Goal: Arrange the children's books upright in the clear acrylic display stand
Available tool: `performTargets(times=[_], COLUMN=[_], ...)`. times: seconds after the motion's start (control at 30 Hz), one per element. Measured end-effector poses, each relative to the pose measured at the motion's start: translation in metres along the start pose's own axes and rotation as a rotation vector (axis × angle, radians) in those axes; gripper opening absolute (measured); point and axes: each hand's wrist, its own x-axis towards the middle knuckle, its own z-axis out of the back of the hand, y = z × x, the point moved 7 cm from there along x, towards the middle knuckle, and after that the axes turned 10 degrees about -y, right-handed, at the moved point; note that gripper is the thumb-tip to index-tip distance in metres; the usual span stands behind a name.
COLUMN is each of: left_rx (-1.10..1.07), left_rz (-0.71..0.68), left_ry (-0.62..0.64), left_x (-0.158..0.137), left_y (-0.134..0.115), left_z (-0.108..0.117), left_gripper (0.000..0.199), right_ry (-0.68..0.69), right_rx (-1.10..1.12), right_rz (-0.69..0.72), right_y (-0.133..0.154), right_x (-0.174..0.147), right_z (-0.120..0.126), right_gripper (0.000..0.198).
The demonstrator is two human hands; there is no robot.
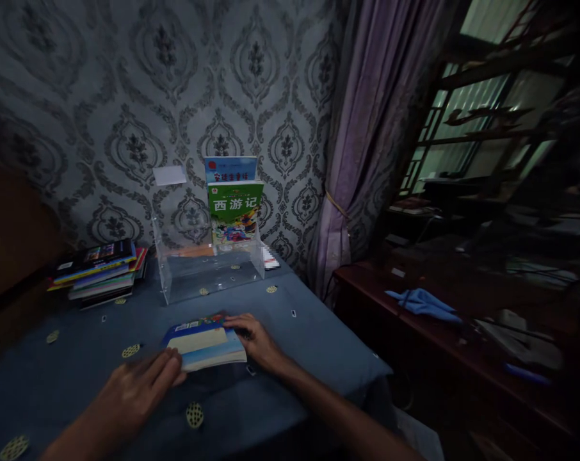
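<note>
A book (204,343) with a blue, white and red cover is held low over the table, spine or page edge toward me. My left hand (143,381) grips its left near corner, fingers closed and slightly smeared by motion. At its right side my right hand (254,342) has its fingers and thumb round the edge. Behind it stands a clear acrylic book rack (213,275). A green book (236,211) with white Chinese lettering leans upright in the rack's right part, and a blue book (230,168) rises behind that one.
To the left lies a stack of books (102,269) against the patterned wall. A white label (169,175) shows above the rack's left end. Right of the blue-clothed table (314,358) are a tied purple curtain (340,211) and a dark red surface with a blue cloth (424,303).
</note>
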Motion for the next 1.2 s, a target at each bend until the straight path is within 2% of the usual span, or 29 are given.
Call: performTargets(times=[0.07,0.13,0.2,0.27,0.33,0.37,0.5,0.57,0.6,0.67,0.77,0.97,1.03,1.1,1.13,1.2], left_rx=[-0.005,-0.041,-0.097,-0.079,-0.077,-0.109,-0.263,-0.245,-0.233,-0.190,-0.144,-0.118,-0.118,-0.109,-0.104,-0.095], left_rz=[-0.004,0.035,0.171,0.416,0.624,0.673,0.719,0.695,0.694,0.698,0.693,0.622,0.661,0.682,0.681,0.669], left_ry=[-0.048,-0.019,0.100,0.184,0.246,0.273,0.430,0.551,0.572,0.594,0.594,0.658,0.661,0.632,0.609,0.557], left_x=[0.016,0.032,0.050,0.065,0.074,0.078,0.069,0.054,0.047,0.034,0.020,-0.019,-0.039,-0.055,-0.061,-0.068], left_y=[0.009,0.025,0.052,0.089,0.125,0.137,0.162,0.160,0.156,0.147,0.127,0.089,0.083,0.080,0.079,0.077], left_z=[0.016,0.026,0.025,0.020,0.005,-0.008,-0.086,-0.127,-0.142,-0.163,-0.172,-0.169,-0.174,-0.181,-0.184,-0.189], left_gripper=[0.026,0.027,0.032,0.041,0.047,0.048,0.047,0.043,0.041,0.035,0.025,0.032,0.037,0.043,0.045,0.047], right_ry=[0.022,0.100,0.160,0.143,0.090,0.084,0.111,0.097,0.093,0.109,0.175,0.284,0.290,0.231,0.196,0.169], right_rx=[0.029,0.078,0.140,0.172,0.177,0.185,0.186,0.139,0.108,0.033,-0.074,-0.192,-0.355,-0.581,-0.671,-0.727], right_rz=[-0.094,-0.178,-0.230,-0.255,-0.302,-0.339,-0.493,-0.536,-0.559,-0.614,-0.707,-0.806,-0.725,-0.568,-0.481,-0.315], right_y=[-0.012,-0.016,-0.010,0.001,0.009,0.011,0.009,0.004,0.001,-0.007,-0.017,-0.024,-0.020,-0.010,-0.004,0.005], right_x=[0.008,0.011,0.012,0.011,0.006,0.002,-0.021,-0.030,-0.034,-0.040,-0.046,-0.045,-0.035,-0.016,-0.005,0.017], right_z=[-0.001,-0.004,-0.004,0.001,0.010,0.012,0.020,0.026,0.028,0.031,0.030,0.034,0.042,0.048,0.046,0.026], right_gripper=[0.026,0.028,0.030,0.032,0.038,0.041,0.049,0.050,0.050,0.049,0.041,0.028,0.027,0.026,0.024,0.020])
